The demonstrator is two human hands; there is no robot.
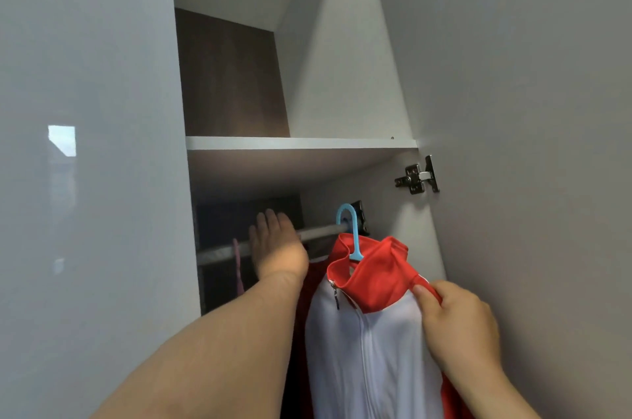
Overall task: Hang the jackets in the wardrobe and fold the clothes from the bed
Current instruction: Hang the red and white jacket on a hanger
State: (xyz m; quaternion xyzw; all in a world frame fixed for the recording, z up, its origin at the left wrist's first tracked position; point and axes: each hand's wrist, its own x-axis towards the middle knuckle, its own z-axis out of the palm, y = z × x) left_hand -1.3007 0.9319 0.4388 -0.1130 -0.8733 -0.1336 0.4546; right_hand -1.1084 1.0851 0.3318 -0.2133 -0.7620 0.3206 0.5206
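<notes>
One red-white zipped jacket (369,350) on blue hanger (355,240)

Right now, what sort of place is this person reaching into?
Most likely a clothes wardrobe: a hanging rail under a shelf, and a red and white jacket on a blue hanger.

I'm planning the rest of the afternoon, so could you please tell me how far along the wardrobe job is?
Done: the red and white jacket sits on a blue hanger whose hook looks set over the rail. In hand: the right hand pinches its red shoulder, while the left hand reaches flat at the rail. Left: the bed is out of view, so the folding cannot be judged.
</notes>
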